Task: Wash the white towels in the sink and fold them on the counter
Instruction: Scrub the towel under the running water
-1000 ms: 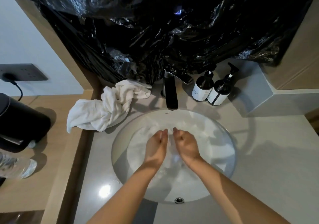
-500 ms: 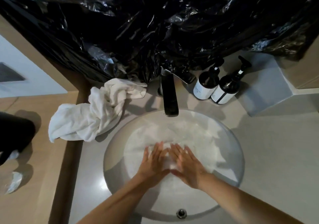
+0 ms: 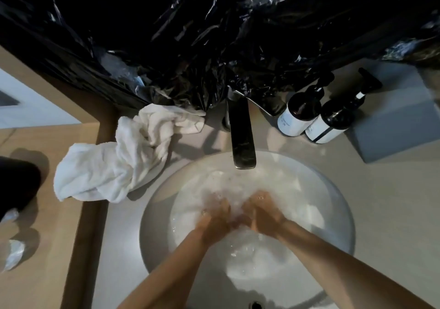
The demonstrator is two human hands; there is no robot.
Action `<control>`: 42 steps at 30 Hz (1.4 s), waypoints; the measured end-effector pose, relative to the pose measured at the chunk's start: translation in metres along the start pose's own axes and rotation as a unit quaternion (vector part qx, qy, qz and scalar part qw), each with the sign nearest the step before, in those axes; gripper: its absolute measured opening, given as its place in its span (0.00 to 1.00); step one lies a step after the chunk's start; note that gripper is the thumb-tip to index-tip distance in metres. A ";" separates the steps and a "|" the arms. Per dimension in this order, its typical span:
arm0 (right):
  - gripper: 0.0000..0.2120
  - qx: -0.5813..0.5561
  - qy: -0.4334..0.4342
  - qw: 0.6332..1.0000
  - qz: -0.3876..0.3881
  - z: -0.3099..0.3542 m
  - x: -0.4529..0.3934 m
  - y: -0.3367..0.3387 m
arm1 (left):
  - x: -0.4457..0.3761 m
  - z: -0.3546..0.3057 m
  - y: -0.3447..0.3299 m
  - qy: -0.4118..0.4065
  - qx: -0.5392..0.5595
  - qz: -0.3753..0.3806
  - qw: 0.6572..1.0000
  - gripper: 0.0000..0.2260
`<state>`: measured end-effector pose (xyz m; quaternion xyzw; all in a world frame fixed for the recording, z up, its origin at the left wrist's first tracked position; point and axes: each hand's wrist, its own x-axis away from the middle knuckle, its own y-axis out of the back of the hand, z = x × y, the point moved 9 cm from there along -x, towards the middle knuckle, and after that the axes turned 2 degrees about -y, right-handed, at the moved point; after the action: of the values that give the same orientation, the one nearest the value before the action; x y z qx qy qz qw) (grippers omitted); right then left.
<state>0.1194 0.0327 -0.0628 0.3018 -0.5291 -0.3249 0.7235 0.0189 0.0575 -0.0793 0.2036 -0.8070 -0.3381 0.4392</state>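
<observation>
Both hands, left (image 3: 215, 215) and right (image 3: 263, 212), are underwater in the sink (image 3: 154, 215) on the towel (image 3: 281, 194), too blurry to tell their grip. Another towel (image 3: 112, 165) waits crumpled on the counter (image 3: 385, 213). I'd knead gently to avoid splashing.

Half a second ago both hands lay flat with fingers spread; now the left hand (image 3: 215, 220) and right hand (image 3: 263, 213) are sunk in the sink (image 3: 154, 213), blurred, churning water over the towel (image 3: 307, 211).

Pale counter (image 3: 392, 213) at the sink (image 3: 342, 203)
A crumpled white towel (image 3: 107, 165) lies centre left; two dark pump bottles (image 3: 316, 115) stand upper right.
</observation>
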 end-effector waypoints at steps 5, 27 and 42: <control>0.17 0.039 -0.027 0.997 -0.053 0.001 0.007 0.023 | 0.012 -0.004 0.019 -0.034 -0.006 -0.051 0.998 0.22; 0.07 -0.566 -0.013 0.809 -0.157 0.032 0.125 0.126 | 0.094 -0.049 0.091 -0.039 0.434 -0.075 0.897 0.20; 0.08 -0.651 0.081 0.683 -0.321 0.006 0.213 0.256 | 0.163 -0.116 0.210 -0.256 0.400 -0.241 0.846 0.13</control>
<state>0.2010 0.0191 0.2603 -0.0683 0.0055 -0.7741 0.6293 0.0235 0.0578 0.2107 0.4559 -0.8818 -0.1213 0.0017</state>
